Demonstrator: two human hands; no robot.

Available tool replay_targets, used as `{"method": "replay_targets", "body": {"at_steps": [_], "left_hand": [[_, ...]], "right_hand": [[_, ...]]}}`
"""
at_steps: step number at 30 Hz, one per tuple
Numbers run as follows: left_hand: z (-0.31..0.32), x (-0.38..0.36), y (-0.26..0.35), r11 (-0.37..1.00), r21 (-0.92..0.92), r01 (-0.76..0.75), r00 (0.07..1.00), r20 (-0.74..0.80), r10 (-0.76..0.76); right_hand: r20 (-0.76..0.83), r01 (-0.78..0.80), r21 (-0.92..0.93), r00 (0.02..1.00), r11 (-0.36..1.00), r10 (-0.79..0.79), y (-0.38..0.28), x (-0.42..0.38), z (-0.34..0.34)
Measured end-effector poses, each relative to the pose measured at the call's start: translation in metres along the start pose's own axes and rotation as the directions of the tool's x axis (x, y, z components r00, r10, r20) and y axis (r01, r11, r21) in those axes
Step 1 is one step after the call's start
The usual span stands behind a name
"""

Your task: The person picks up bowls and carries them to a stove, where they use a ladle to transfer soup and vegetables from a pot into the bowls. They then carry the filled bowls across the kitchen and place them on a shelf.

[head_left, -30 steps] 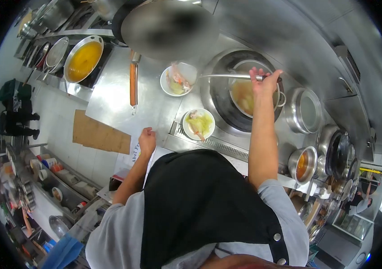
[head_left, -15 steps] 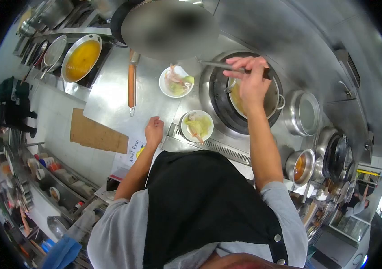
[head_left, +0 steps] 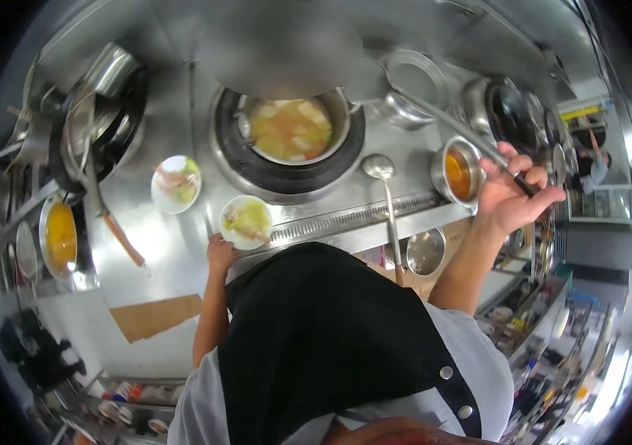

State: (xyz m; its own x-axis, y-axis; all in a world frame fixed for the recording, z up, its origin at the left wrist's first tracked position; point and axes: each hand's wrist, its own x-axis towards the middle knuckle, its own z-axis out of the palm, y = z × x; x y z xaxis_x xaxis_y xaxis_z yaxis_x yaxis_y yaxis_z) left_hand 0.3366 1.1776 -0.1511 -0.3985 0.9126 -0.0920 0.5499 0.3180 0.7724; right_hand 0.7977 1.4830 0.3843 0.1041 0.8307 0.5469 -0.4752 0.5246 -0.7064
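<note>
My right hand is shut on the end of a long metal ladle handle, which runs up and left to a steel container at the back of the counter. My left hand rests at the counter's front edge, right against the near rim of a white bowl of pale cabbage and other food. Its fingers are hidden, so I cannot tell whether it grips the bowl. A second filled white bowl sits further left. A pot of broth with pale chunks stands in the round burner well.
A spare ladle lies across the drain grate, handle toward me. A small pot of orange sauce stands beside my right hand, with an empty steel bowl below it. A pan of orange liquid and a wooden-handled utensil are at the left.
My right hand has swung the ladle from over the broth pot to the right, past the sauce pot. My left hand has come up to the near bowl. My view has turned right.
</note>
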Motion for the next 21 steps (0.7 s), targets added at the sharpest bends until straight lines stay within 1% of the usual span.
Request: {"method": "replay_targets", "body": {"at_steps": [2, 3, 4, 6, 7, 9, 10, 11, 12, 13, 14, 15, 16, 17, 18, 20, 21], "left_hand": [[0.0, 0.009, 0.025, 0.959, -0.187, 0.213, 0.977, 0.034, -0.21], [-0.016, 0.013, 0.068, 0.849, -0.321, 0.419, 0.906, 0.081, -0.416], [-0.03, 0.017, 0.097, 0.678, -0.433, 0.594, 0.788, 0.147, -0.597], [-0.025, 0.021, 0.082, 0.669, -0.432, 0.605, 0.78, 0.155, -0.606], [-0.027, 0.023, 0.082, 0.662, -0.435, 0.611, 0.775, 0.156, -0.613], [-0.034, 0.025, 0.091, 0.697, -0.336, 0.633, 0.763, 0.117, -0.636], [-0.039, 0.028, 0.103, 0.71, -0.285, 0.644, 0.756, 0.099, -0.647], [-0.044, 0.031, 0.115, 0.743, -0.215, 0.634, 0.765, 0.031, -0.644], [-0.044, 0.031, 0.088, 0.898, -0.1, 0.429, 0.891, -0.118, -0.439], [-0.04, 0.035, 0.033, 0.978, 0.05, 0.201, 0.956, -0.227, -0.185], [-0.048, 0.041, 0.041, 0.936, -0.144, 0.32, 0.915, -0.21, -0.345], [-0.055, 0.047, 0.05, 0.845, -0.331, 0.42, 0.848, -0.188, -0.495], [-0.072, 0.053, 0.07, 0.747, -0.52, 0.414, 0.792, -0.198, -0.577], [-0.083, 0.061, 0.087, 0.618, -0.687, 0.381, 0.735, -0.18, -0.654], [-0.086, 0.07, 0.097, 0.464, -0.823, 0.327, 0.678, -0.138, -0.722], [-0.098, 0.085, 0.075, 0.34, -0.896, 0.285, 0.667, -0.069, -0.741], [-0.101, 0.088, 0.071, 0.361, -0.894, 0.266, 0.64, -0.116, -0.76]], "right_hand": [[0.011, 0.038, -0.174, 0.999, 0.984, -0.036, 0.0, -0.011, -0.037], [-0.002, 0.008, -0.236, 1.0, 0.972, -0.009, 0.012, -0.015, -0.054], [-0.016, -0.026, -0.29, 1.0, 0.957, 0.022, 0.029, -0.019, -0.071], [-0.039, -0.097, -0.517, 0.995, 0.85, 0.09, 0.063, -0.023, -0.099], [-0.036, -0.111, -0.531, 0.993, 0.84, 0.109, 0.078, -0.029, -0.115], [-0.028, -0.14, -0.56, 0.988, 0.817, 0.15, 0.104, -0.039, -0.148], [-0.03, -0.124, -0.55, 0.991, 0.826, 0.129, 0.111, -0.045, -0.158], [-0.033, -0.108, -0.543, 0.994, 0.833, 0.108, 0.115, -0.054, -0.168], [-0.038, -0.092, -0.537, 0.996, 0.838, 0.085, 0.117, -0.062, -0.178], [-0.098, -0.13, -0.543, 0.991, 0.83, 0.091, 0.12, -0.068, -0.189], [-0.217, -0.152, -0.452, 0.975, 0.879, 0.057, 0.121, -0.073, -0.206], [-0.336, -0.159, -0.36, 0.941, 0.919, 0.031, 0.12, -0.078, -0.224], [-0.453, -0.15, -0.272, 0.891, 0.951, 0.011, 0.116, -0.081, -0.238], [-0.644, -0.16, -0.215, 0.765, 0.963, -0.016, 0.11, -0.082, -0.242], [-0.748, -0.134, -0.141, 0.664, 0.981, -0.017, 0.104, -0.085, -0.252], [-0.902, -0.035, -0.006, 0.431, 0.999, 0.01, 0.108, -0.1, -0.281], [-0.896, -0.016, 0.115, 0.43, 0.993, 0.111, 0.123, -0.122, -0.322]]}}
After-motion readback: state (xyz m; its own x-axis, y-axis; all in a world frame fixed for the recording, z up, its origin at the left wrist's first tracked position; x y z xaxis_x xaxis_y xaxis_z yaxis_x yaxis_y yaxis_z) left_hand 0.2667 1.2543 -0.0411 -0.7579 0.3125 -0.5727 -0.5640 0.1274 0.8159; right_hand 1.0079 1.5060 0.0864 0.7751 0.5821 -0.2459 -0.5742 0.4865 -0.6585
